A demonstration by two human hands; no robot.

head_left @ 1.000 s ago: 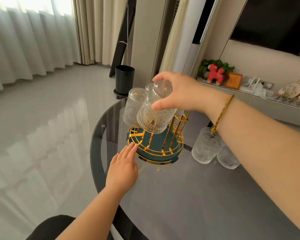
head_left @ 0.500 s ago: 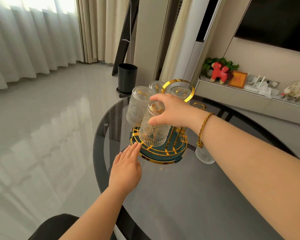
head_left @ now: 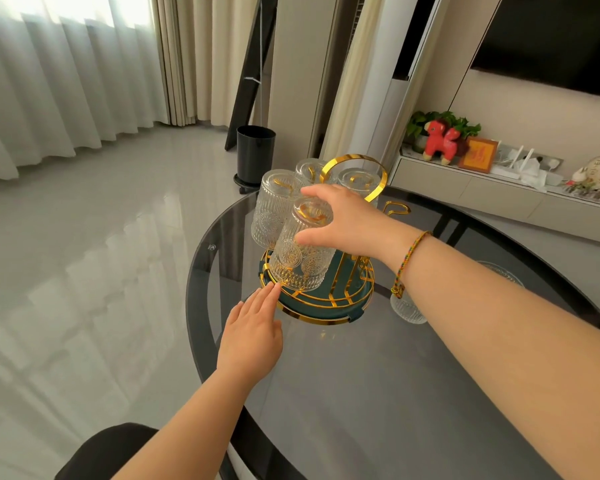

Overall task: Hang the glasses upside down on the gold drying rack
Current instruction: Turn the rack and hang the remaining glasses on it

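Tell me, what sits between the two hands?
In the head view, the front glass and the gold rack's rim lie between left hand and right hand.

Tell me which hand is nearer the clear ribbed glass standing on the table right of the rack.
Right. The right hand is up at the rack, but its forearm passes directly over that clear ribbed glass; the left hand rests left of the rack base, farther off.
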